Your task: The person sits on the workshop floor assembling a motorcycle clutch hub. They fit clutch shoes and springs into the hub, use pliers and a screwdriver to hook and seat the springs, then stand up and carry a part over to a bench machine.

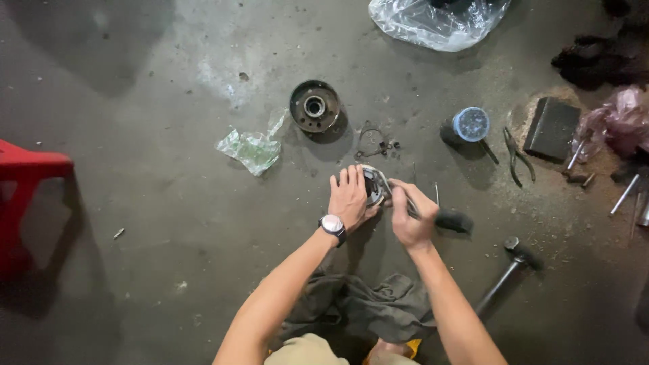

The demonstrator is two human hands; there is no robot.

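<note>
My left hand [349,197], with a wristwatch on its wrist, presses flat on a round metal part [374,184] lying on the concrete floor. My right hand [412,215] grips a screwdriver with a black handle [451,220]; its shaft points toward the metal part, and the tip is hidden behind my fingers. A round metal drum [314,106] with a centre hole lies farther away on the floor. Small wire springs [374,142] lie between the drum and my hands.
A hammer [508,267] lies to my right. Beyond it are a blue-lidded jar [471,124], pliers [516,154], a dark flat block [552,127] and metal rods [625,194]. Crumpled plastic [251,148] lies left, a clear bag [436,23] far, a red stool [23,196] at left.
</note>
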